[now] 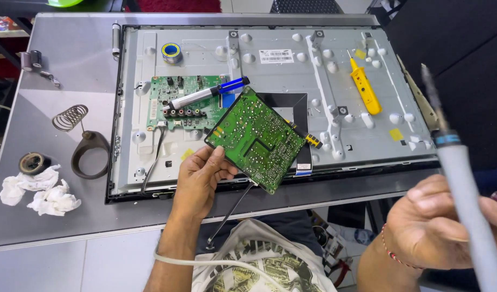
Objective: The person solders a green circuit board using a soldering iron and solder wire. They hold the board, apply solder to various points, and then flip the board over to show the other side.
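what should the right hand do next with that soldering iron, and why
Probably bring the soldering iron in the right hand over toward the green circuit board. The left hand holds the board tilted, solder side up, above the opened metal panel, while the iron's tip points up and well away from it.

Soldering iron (465,178) blurred — handle cut off (bottom edge).

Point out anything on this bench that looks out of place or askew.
The green circuit board is off the metal back panel, tilted in the left hand. A desoldering pump lies across the mounted board. Crumpled tissues lie on the table.
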